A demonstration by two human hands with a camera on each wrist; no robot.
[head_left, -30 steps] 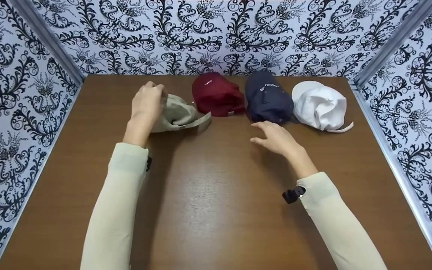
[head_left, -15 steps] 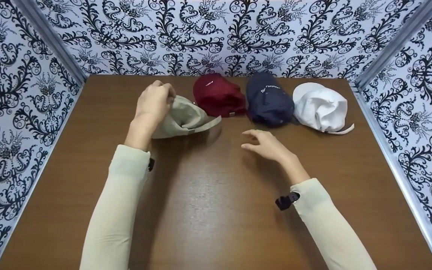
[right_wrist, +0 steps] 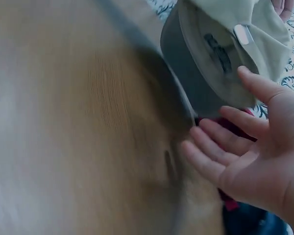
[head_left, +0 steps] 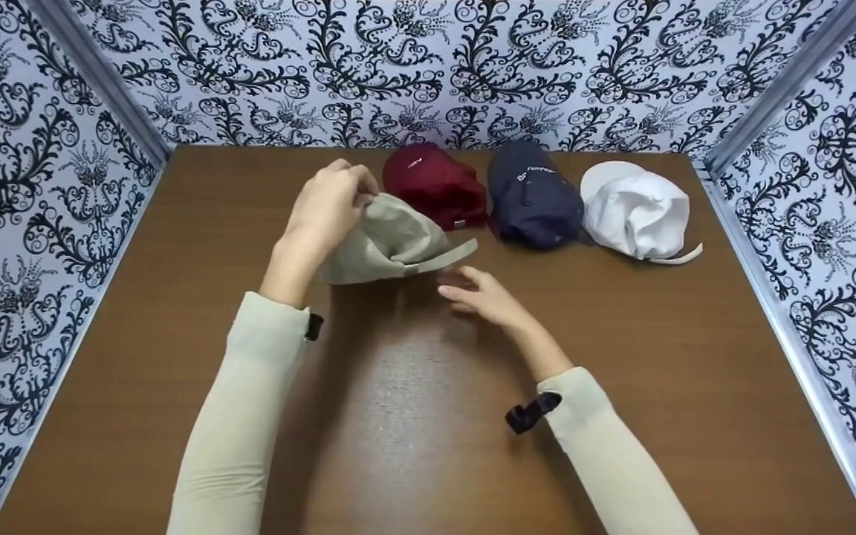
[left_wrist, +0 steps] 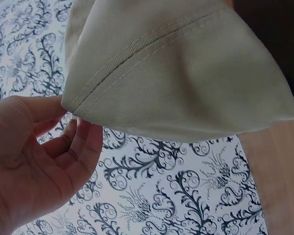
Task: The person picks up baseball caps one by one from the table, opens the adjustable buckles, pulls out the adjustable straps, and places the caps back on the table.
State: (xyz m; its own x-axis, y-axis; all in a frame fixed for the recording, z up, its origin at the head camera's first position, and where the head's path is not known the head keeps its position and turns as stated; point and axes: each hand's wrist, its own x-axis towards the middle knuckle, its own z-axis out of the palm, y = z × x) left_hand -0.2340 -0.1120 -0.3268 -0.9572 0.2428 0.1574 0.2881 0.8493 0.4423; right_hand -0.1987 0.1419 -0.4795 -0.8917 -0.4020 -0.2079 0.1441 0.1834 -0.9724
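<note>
A light olive-beige baseball cap (head_left: pixel 391 241) hangs over the table, its loose back strap (head_left: pixel 449 257) pointing right. My left hand (head_left: pixel 330 200) pinches the cap by its crown edge between thumb and fingers, as the left wrist view shows on the cap's fabric (left_wrist: pixel 176 83). My right hand (head_left: pixel 484 296) is just below and right of the strap's end, fingers spread and relaxed. In the right wrist view the right hand (right_wrist: pixel 255 142) holds nothing; the cap's underside with a metal buckle (right_wrist: pixel 243 34) lies just beyond the fingertips. Whether they touch it, I cannot tell.
Along the back of the brown table (head_left: pixel 621 357) lie a dark red cap (head_left: pixel 435 186), a navy cap (head_left: pixel 536 197) and a white cap (head_left: pixel 640 212) in a row. Patterned walls (head_left: pixel 413 67) enclose the table at the back and both sides.
My left hand has carried the beige cap rightward and slightly toward me. My right hand has moved left from near the navy cap to beside the strap. The other caps stay put.
</note>
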